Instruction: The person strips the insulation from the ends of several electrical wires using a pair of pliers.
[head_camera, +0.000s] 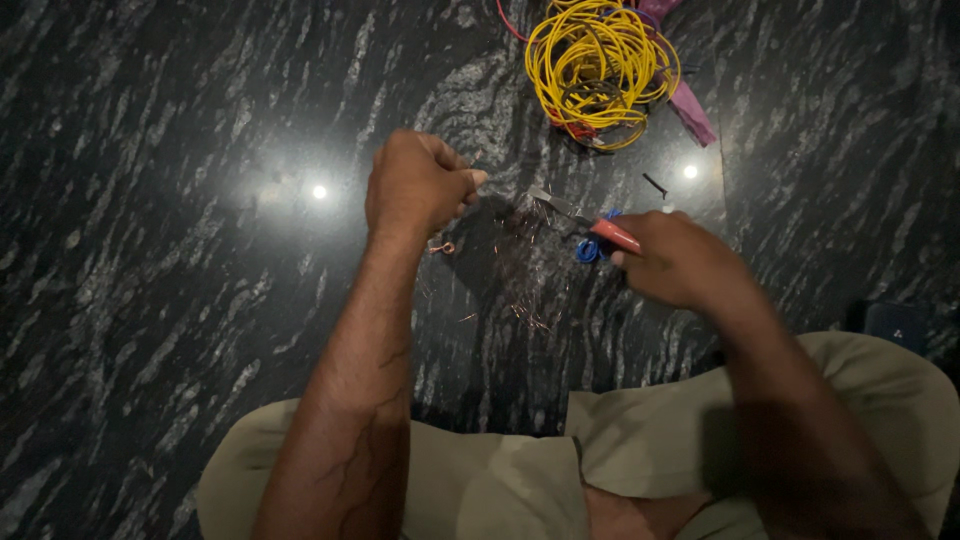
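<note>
— Hands first: how are they posed?

— Seen from above, the left hand (418, 185) is raised over a black, white-veined stone floor (150, 250), its forearm running straight up from the lap. It is curled into a loose fist, and the tip of something thin is pinched between thumb and forefinger; what it is cannot be made out.

— And the right?

— The right hand (680, 258) is closed around red-handled pliers (590, 226), whose metal nose is pointed left toward the other hand. The wrist is bent inward, the forearm angled in from the lower right.

— What is seen around them?

— Fine copper wire strands (525, 290) are scattered on the floor between the hands. A coil of yellow wire (600, 65) is lying farther away, well apart from both hands. Khaki-clad knees (500, 480) are seen below.
</note>
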